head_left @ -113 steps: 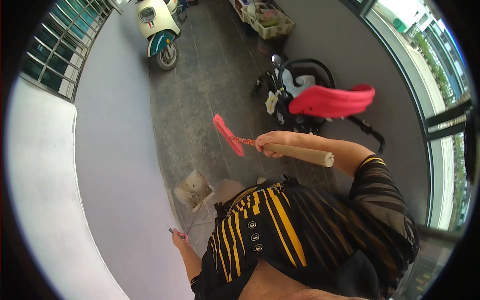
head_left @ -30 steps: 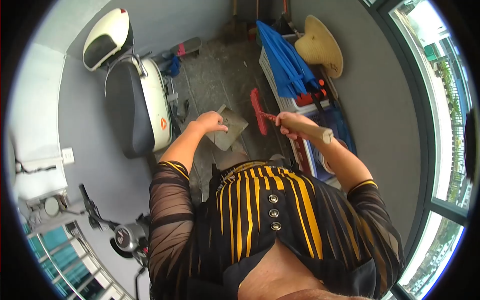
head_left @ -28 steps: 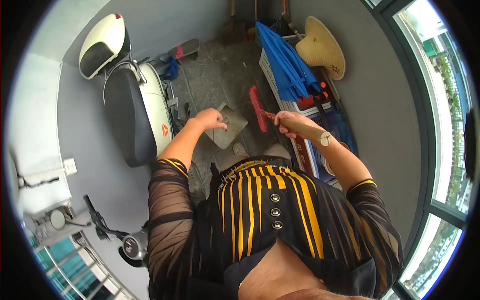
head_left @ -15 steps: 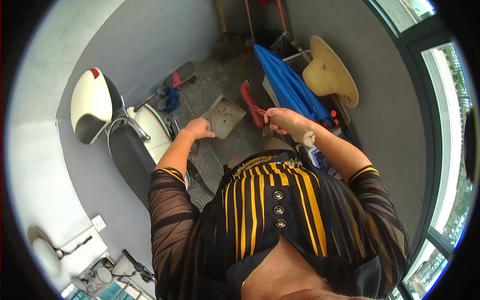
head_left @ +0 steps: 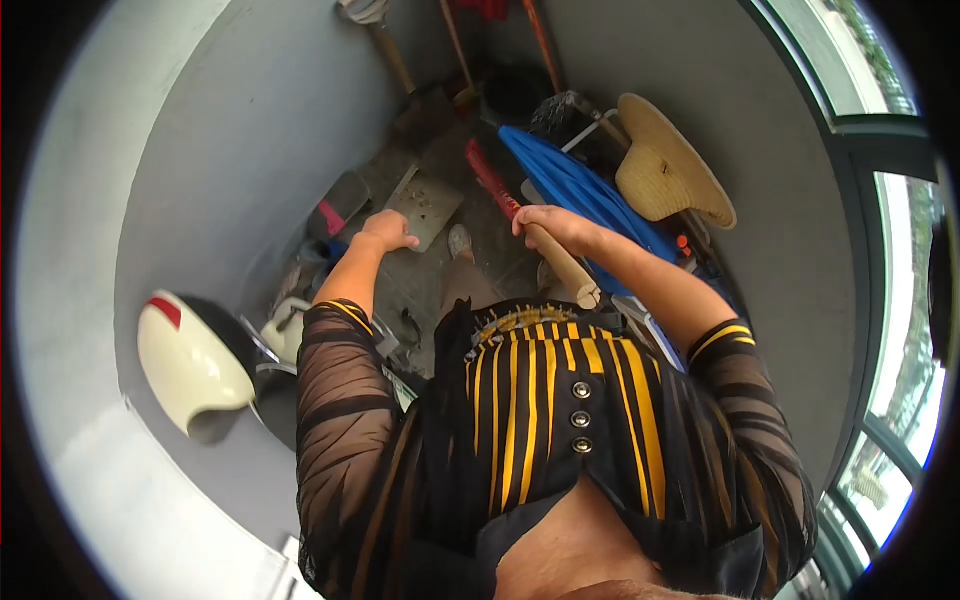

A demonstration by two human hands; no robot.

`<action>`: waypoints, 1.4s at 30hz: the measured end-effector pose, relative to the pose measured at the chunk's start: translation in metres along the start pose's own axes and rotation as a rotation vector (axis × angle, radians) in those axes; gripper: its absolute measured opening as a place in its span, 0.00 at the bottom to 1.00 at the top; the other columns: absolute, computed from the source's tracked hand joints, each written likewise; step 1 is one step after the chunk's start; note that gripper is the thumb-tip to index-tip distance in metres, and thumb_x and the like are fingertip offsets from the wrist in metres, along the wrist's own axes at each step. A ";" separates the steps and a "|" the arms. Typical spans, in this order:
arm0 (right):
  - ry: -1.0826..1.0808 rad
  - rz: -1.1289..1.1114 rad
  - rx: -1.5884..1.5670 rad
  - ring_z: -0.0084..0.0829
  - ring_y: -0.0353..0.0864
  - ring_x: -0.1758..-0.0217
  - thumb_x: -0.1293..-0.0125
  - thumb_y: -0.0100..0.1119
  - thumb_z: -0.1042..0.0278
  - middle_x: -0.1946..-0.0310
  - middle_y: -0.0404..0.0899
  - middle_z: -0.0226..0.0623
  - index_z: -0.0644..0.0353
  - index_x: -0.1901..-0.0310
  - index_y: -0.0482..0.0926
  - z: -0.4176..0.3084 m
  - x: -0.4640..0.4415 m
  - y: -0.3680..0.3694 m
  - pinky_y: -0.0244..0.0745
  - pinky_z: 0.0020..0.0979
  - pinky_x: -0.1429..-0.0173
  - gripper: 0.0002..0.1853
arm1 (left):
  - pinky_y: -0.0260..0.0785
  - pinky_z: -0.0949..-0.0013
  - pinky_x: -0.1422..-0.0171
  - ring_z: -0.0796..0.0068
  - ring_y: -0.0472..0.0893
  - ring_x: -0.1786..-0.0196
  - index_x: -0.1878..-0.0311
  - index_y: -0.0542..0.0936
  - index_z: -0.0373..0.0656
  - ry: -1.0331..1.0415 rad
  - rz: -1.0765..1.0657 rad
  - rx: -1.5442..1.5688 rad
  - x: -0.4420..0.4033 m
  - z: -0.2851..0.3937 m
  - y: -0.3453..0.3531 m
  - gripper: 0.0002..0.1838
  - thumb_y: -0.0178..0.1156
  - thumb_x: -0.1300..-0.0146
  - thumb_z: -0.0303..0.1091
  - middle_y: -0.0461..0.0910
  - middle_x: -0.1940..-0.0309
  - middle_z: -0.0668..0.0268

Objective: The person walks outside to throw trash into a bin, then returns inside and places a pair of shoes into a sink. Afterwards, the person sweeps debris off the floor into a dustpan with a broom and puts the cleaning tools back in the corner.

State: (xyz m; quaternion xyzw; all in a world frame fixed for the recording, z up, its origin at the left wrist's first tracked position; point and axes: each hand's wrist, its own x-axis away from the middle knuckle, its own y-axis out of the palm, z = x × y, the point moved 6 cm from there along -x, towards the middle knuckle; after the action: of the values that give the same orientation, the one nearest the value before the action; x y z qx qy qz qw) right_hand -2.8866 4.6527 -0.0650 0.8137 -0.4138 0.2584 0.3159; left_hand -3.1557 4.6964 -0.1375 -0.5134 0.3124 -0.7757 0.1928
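My left hand [head_left: 389, 231] is closed at the near edge of a greyish dustpan [head_left: 428, 207], with its handle hidden in my fist. Dark bits of dirt lie on the pan's flat face. My right hand [head_left: 556, 228] wraps round the wooden handle [head_left: 566, 266] of a broom, whose cut end points back toward my body. Beyond that hand the broom's red head [head_left: 485, 172] reaches forward, to the right of the dustpan and apart from it. Both tools are held out in front of me, above the grey tiled floor.
A blue cover [head_left: 585, 190] and a straw hat [head_left: 670, 165] line the right wall. Long-handled tools, a shovel [head_left: 420, 105] among them, lean in the far corner. On the left stand a cream-and-black scooter [head_left: 190, 360] and a grey container with a pink patch [head_left: 343, 200].
My body has moved forward toward the corner, and the scooter has slid back in view. Both hands still hold the dustpan and broom. A shoe now shows on the floor between them.
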 end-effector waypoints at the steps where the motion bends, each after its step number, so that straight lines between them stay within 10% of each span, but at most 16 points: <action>1: 0.014 0.022 -0.008 0.22 0.59 0.92 0.43 0.38 0.61 0.89 0.64 0.31 0.57 0.70 0.71 -0.007 -0.010 -0.002 0.53 0.22 0.89 0.12 | 0.65 0.64 0.55 0.61 0.73 0.58 0.70 0.78 0.42 0.025 -0.010 0.006 -0.014 -0.011 -0.006 0.21 0.61 0.59 0.51 0.76 0.66 0.58; 16: -0.013 0.325 -0.598 0.26 0.63 0.87 0.40 0.35 0.54 0.81 0.67 0.34 0.52 0.63 0.68 -0.078 -0.157 -0.001 0.61 0.30 0.78 0.14 | 0.64 0.64 0.51 0.64 0.70 0.50 0.64 0.77 0.45 0.112 -0.215 -0.213 -0.116 -0.106 -0.028 0.17 0.61 0.56 0.44 0.73 0.57 0.61; 21: 0.049 0.373 -0.625 0.28 0.62 0.85 0.39 0.31 0.47 0.79 0.68 0.38 0.51 0.60 0.63 -0.109 -0.213 -0.015 0.59 0.27 0.80 0.18 | 0.56 0.64 0.42 0.61 0.60 0.42 0.65 0.74 0.46 0.285 0.538 0.209 -0.094 -0.089 -0.053 0.11 0.60 0.56 0.31 0.63 0.47 0.63; 25: 0.089 0.380 -0.659 0.31 0.65 0.81 0.39 0.27 0.41 0.75 0.69 0.44 0.52 0.61 0.64 -0.151 -0.259 -0.018 0.63 0.28 0.79 0.23 | 0.58 0.64 0.43 0.60 0.61 0.43 0.68 0.75 0.46 0.139 0.734 0.481 -0.065 -0.095 -0.042 0.09 0.60 0.56 0.30 0.65 0.50 0.61; 30: 0.045 0.265 -0.601 0.40 0.74 0.65 0.38 0.27 0.42 0.61 0.71 0.53 0.56 0.54 0.64 -0.208 -0.318 -0.005 0.69 0.34 0.68 0.26 | 0.59 0.63 0.45 0.59 0.64 0.47 0.69 0.75 0.46 -0.050 0.619 0.618 -0.032 -0.108 0.046 0.08 0.59 0.56 0.31 0.67 0.52 0.60; 32: -0.030 0.256 -0.638 0.44 0.57 0.40 0.40 0.28 0.39 0.40 0.52 0.47 0.48 0.37 0.33 -0.262 -0.297 0.024 0.56 0.41 0.42 0.35 | 0.60 0.64 0.45 0.59 0.65 0.47 0.70 0.76 0.47 -0.121 0.506 0.602 -0.020 -0.111 0.079 0.08 0.60 0.56 0.31 0.68 0.52 0.60; 38: -0.307 0.111 -0.369 0.42 0.56 0.39 0.39 0.26 0.40 0.40 0.51 0.47 0.49 0.37 0.35 -0.307 -0.280 0.005 0.53 0.40 0.39 0.34 | 0.61 0.64 0.46 0.60 0.66 0.48 0.70 0.76 0.47 -0.182 0.434 0.582 -0.005 -0.128 0.117 0.07 0.58 0.55 0.33 0.70 0.54 0.60; 41: -0.101 0.051 -0.239 0.40 0.52 0.37 0.39 0.26 0.40 0.38 0.47 0.45 0.48 0.37 0.36 -0.261 -0.252 -0.012 0.48 0.40 0.37 0.33 | 0.62 0.64 0.49 0.61 0.68 0.51 0.70 0.76 0.47 -0.233 0.408 0.612 -0.008 -0.136 0.115 0.06 0.57 0.52 0.34 0.71 0.58 0.62; 42: -0.145 0.124 -0.136 0.39 0.63 0.47 0.39 0.28 0.41 0.48 0.59 0.47 0.54 0.43 0.49 -0.238 -0.241 -0.022 0.58 0.37 0.47 0.29 | 0.63 0.63 0.50 0.61 0.68 0.52 0.69 0.76 0.47 -0.257 0.362 0.640 -0.010 -0.138 0.114 0.06 0.56 0.52 0.34 0.72 0.59 0.62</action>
State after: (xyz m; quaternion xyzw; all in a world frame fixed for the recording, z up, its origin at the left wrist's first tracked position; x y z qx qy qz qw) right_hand -3.0320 4.9590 -0.0772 0.7799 -0.5017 0.1891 0.3229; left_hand -3.2806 4.6587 -0.2601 -0.4566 0.1133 -0.7168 0.5147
